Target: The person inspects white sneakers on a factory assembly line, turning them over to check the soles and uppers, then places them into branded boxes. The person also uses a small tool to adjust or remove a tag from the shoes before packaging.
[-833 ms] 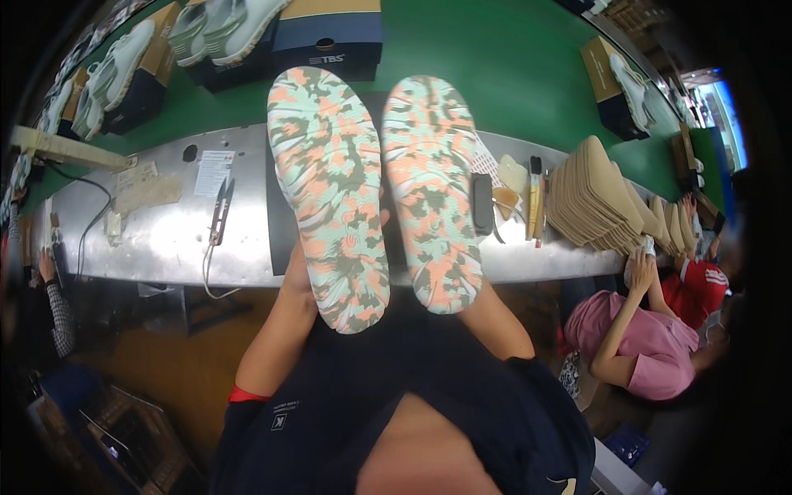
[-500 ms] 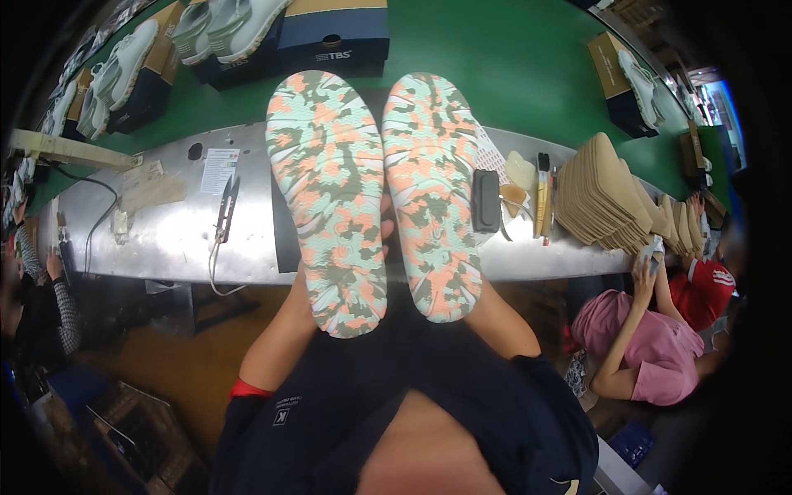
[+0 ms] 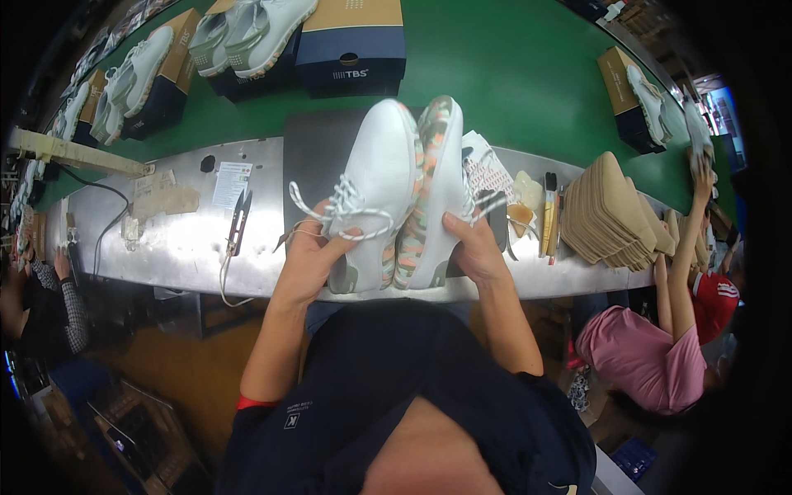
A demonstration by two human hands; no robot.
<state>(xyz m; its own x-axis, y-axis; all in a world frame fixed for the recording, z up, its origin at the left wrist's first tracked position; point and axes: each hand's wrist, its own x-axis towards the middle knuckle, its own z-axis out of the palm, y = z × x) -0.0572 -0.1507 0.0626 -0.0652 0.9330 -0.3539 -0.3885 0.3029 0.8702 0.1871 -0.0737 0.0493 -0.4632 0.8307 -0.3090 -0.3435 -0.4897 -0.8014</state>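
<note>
In the middle of the frame the person holds a pair of white shoes up over the steel worktop (image 3: pixel 181 239), toes pointing toward the top of the picture. The left hand (image 3: pixel 309 256) is clamped on the left shoe (image 3: pixel 375 186): its fingers (image 3: pixel 342 241) wrap over the laces and upper, with the heel sitting below them. The right hand (image 3: pixel 474 252) is clamped on the right shoe (image 3: pixel 441 186), thumb across the white side, the patterned sole turned inward against the other shoe. The two shoes touch side by side. To the left on the worktop lie thread snips (image 3: pixel 239 221) and a paper label (image 3: pixel 231 183). To the right stands a stack of tan insoles (image 3: pixel 606 210). Above, on the green belt (image 3: pixel 511 74), shoe boxes (image 3: pixel 351 37) carry more white shoes.
</note>
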